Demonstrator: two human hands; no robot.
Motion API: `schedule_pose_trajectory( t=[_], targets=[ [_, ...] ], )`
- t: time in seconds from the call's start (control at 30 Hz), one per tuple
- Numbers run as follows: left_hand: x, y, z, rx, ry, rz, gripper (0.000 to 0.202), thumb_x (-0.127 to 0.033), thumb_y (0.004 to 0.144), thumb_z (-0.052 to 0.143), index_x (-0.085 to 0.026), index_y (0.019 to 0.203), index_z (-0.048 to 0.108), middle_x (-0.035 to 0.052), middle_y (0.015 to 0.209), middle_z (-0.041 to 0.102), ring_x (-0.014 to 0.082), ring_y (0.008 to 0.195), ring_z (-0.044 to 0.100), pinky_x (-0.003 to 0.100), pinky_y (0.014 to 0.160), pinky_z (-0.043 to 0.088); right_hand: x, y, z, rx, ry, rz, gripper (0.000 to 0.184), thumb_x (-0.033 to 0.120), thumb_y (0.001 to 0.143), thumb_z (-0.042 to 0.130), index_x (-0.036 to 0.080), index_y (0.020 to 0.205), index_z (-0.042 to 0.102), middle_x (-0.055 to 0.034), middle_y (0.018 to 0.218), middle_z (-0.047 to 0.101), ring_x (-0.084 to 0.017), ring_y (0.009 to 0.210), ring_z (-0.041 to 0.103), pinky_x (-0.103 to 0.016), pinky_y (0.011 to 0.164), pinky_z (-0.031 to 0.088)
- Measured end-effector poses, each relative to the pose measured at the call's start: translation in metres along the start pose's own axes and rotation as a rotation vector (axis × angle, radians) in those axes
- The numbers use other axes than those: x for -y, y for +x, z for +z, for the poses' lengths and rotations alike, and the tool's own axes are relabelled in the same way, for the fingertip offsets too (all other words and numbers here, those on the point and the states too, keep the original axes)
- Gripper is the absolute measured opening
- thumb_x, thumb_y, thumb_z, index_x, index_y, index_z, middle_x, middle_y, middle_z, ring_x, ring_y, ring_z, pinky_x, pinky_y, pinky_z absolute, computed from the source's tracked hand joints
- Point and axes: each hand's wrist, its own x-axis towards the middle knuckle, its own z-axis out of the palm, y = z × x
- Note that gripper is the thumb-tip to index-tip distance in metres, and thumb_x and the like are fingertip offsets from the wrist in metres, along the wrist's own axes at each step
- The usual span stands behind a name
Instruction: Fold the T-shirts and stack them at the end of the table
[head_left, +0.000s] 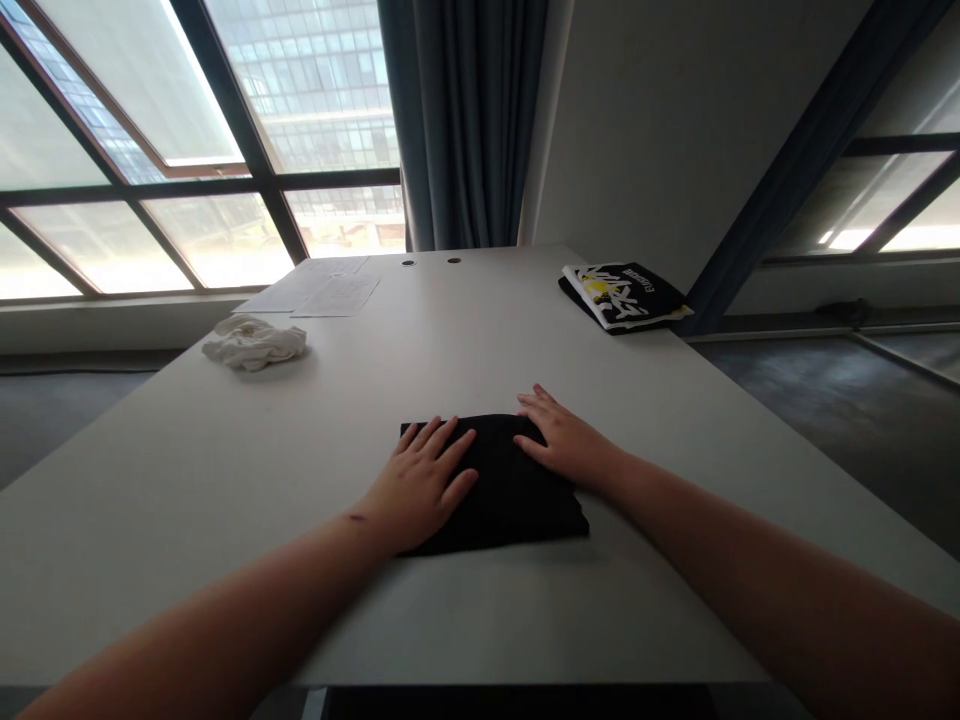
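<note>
A folded black garment [504, 490] lies flat on the white table [225, 480], near its front edge. My left hand [421, 484] rests palm down on the garment's left half, fingers stretched out and a little apart. My right hand [562, 436] lies flat on the garment's upper right corner, fingers extended toward the left. Neither hand grips the cloth; both only press on top of it.
A crumpled white cloth [255, 342] sits at the left of the table. Sheets of paper [330, 290] lie at the far left. A folded black printed shirt [624, 294] rests at the far right corner. Windows and a dark curtain [465, 120] stand behind.
</note>
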Motion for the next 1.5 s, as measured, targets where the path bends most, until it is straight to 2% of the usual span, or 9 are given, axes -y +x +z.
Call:
schedule_pose_trajectory(
  t=[0.27, 0.43, 0.63, 0.8, 0.9, 1.03, 1.13, 1.3, 1.5],
  targets=[
    [0.006, 0.006, -0.026, -0.04, 0.091, -0.032, 0.038, -0.045, 0.103, 0.046, -0.02, 0.125, 0.065, 0.0112, 0.118, 0.071, 0.0288, 0.109, 0.066, 0.045, 0.102, 0.046, 0.019, -0.006, -0.015, 0.133, 0.155, -0.014, 0.023, 0.032, 0.084, 0.076, 0.017, 0.101, 0.07, -0.0179, 0.156, 0.048, -0.038, 0.156, 0.019, -0.058, 0.123, 0.027],
    [-0.009, 0.003, -0.026, -0.024, -0.03, 0.001, 0.037, -0.046, 0.104, 0.043, -0.021, 0.123, 0.063, 0.0089, 0.113, 0.071, 0.0276, 0.105, 0.067, 0.043, 0.095, 0.049, 0.043, -0.015, -0.019, 0.094, 0.215, -0.19, 0.017, 0.015, 0.082, 0.072, 0.021, 0.098, 0.068, -0.0119, 0.134, 0.066, -0.032, 0.149, 0.036, -0.053, 0.12, 0.034],
    [-0.01, 0.005, -0.02, 0.112, -0.153, -0.093, 0.031, -0.051, 0.1, 0.048, -0.024, 0.107, 0.062, 0.0068, 0.106, 0.07, 0.0275, 0.098, 0.068, 0.041, 0.088, 0.05, 0.058, -0.02, -0.022, 0.027, 0.322, -0.129, 0.014, 0.019, 0.082, 0.069, 0.021, 0.095, 0.068, -0.0062, 0.097, 0.071, -0.024, 0.097, 0.066, -0.041, 0.091, 0.053],
    [-0.004, 0.005, -0.028, 0.141, -0.282, -0.068, 0.026, -0.05, 0.096, 0.053, -0.025, 0.098, 0.058, 0.0053, 0.104, 0.068, 0.0243, 0.092, 0.066, 0.037, 0.081, 0.05, 0.066, -0.026, -0.023, -0.028, 0.648, 0.016, 0.022, 0.024, 0.081, 0.069, 0.025, 0.103, 0.066, -0.0001, 0.095, 0.07, -0.019, 0.091, 0.066, -0.034, 0.086, 0.054],
    [-0.004, 0.005, -0.03, 0.21, -0.319, -0.108, 0.028, -0.053, 0.095, 0.051, -0.025, 0.095, 0.055, 0.0033, 0.09, 0.069, 0.0245, 0.084, 0.066, 0.035, 0.072, 0.048, 0.064, -0.026, -0.02, -0.048, 0.819, 0.075, 0.041, 0.026, 0.081, 0.071, 0.027, 0.12, 0.059, -0.0029, 0.113, 0.069, -0.019, 0.098, 0.067, -0.035, 0.088, 0.055],
    [-0.001, 0.006, -0.028, 0.241, -0.359, -0.177, 0.033, -0.057, 0.096, 0.045, -0.026, 0.089, 0.051, 0.0027, 0.084, 0.067, 0.0239, 0.078, 0.064, 0.034, 0.068, 0.045, 0.05, -0.022, -0.021, 0.127, 1.064, 0.207, 0.062, 0.031, 0.088, 0.069, 0.035, 0.144, 0.041, -0.0068, 0.134, 0.064, -0.019, 0.097, 0.07, -0.036, 0.084, 0.059],
    [0.004, 0.008, -0.026, 0.183, -0.422, -0.234, 0.036, -0.056, 0.099, 0.034, -0.026, 0.089, 0.051, 0.0029, 0.085, 0.068, 0.0238, 0.081, 0.064, 0.035, 0.073, 0.046, 0.041, -0.021, -0.026, 0.35, 1.238, 0.232, 0.079, 0.033, 0.089, 0.071, 0.038, 0.157, 0.03, -0.0052, 0.133, 0.067, -0.022, 0.11, 0.07, -0.042, 0.098, 0.056],
    [0.01, 0.009, -0.027, 0.153, -0.425, -0.298, 0.036, -0.053, 0.101, 0.03, -0.026, 0.094, 0.054, 0.0025, 0.082, 0.068, 0.024, 0.08, 0.065, 0.036, 0.073, 0.048, 0.041, -0.022, -0.034, 0.652, 1.217, 0.157, 0.059, 0.035, 0.088, 0.074, 0.029, 0.145, 0.059, -0.0061, 0.144, 0.062, -0.027, 0.132, 0.059, -0.046, 0.113, 0.045],
    [0.015, 0.009, -0.028, 0.193, -0.373, -0.199, 0.035, -0.049, 0.102, 0.034, -0.028, 0.1, 0.061, 0.0044, 0.092, 0.073, 0.0248, 0.086, 0.068, 0.036, 0.077, 0.049, 0.043, -0.021, -0.036, 0.617, 0.976, 0.064, 0.054, 0.032, 0.088, 0.075, 0.03, 0.14, 0.064, -0.0036, 0.14, 0.066, -0.026, 0.128, 0.062, -0.042, 0.111, 0.047]
  ],
)
